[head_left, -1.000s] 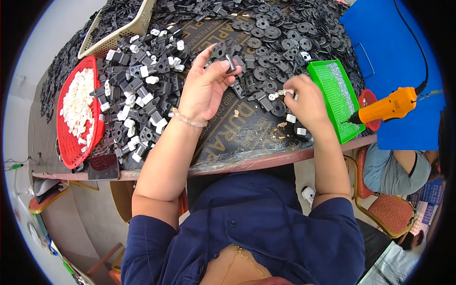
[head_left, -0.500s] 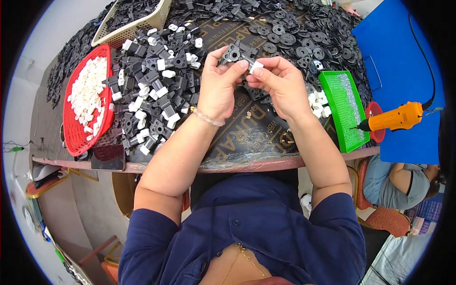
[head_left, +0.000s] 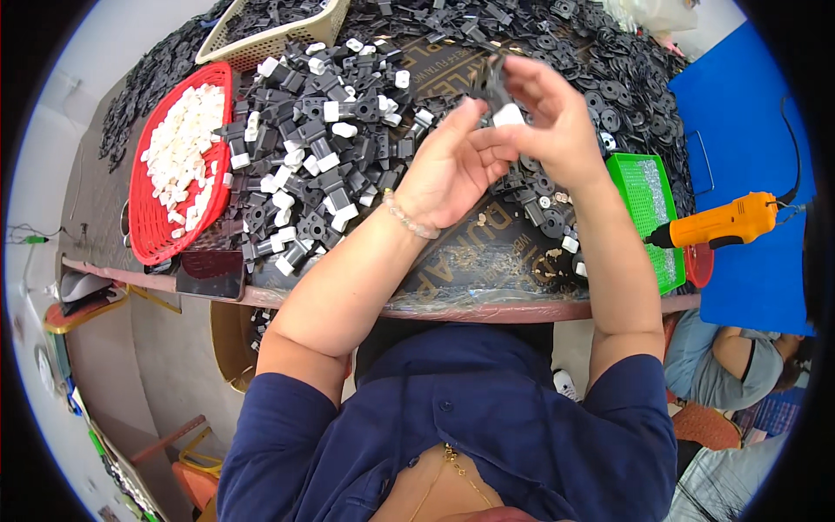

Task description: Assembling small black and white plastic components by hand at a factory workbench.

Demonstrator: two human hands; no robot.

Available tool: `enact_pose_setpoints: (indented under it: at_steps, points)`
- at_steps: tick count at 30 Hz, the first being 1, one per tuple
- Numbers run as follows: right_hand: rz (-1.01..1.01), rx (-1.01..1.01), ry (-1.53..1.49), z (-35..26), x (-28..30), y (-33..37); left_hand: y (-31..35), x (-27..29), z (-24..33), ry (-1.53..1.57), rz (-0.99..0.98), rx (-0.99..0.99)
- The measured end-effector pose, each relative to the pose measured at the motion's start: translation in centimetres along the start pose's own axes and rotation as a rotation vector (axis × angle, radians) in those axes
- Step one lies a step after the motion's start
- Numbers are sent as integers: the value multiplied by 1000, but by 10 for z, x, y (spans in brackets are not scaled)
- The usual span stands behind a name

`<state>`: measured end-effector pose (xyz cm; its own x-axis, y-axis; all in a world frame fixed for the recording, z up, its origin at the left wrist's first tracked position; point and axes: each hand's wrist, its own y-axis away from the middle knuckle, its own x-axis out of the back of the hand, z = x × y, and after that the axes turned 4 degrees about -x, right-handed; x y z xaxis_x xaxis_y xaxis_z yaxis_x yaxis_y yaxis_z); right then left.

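Observation:
My right hand (head_left: 552,126), raised over the table, has its fingers curled round a black plastic fitting (head_left: 494,85) with a white end piece (head_left: 508,115). Close beside it, my left hand (head_left: 450,170) is turned palm up with fingers apart, and nothing shows in its palm. Its fingertips come near the right palm; whether they touch I cannot tell. Left of my hands spreads a heap of similar black fittings with white ends (head_left: 326,161). The far side of the held fitting is blurred and partly behind my right fingers.
A red basket (head_left: 224,113) of small white pieces stands left, with a beige basket (head_left: 274,42) behind. To the right are black discs (head_left: 613,91), a green tray (head_left: 619,187) of small metal pieces and an orange power screwdriver (head_left: 722,222). Another person (head_left: 748,365) sits right.
Both hands held the fitting between them before; now the right hand has it, tipped more upright, and the left has let go and opened. My hands have shifted slightly right.

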<state>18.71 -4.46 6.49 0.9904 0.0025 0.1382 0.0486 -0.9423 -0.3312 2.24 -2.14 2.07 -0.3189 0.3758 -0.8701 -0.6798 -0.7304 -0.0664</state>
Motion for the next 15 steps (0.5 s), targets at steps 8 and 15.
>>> enact_pose_setpoints:
  at_steps: [8, 15]
  points:
    - [-39, 186, 482, -10, -111, -103, -23, 34, -3, 85, 176, -102]
    - [-76, 330, 848, 25, -94, -113, -20, 38, 4, -73, 331, -251]
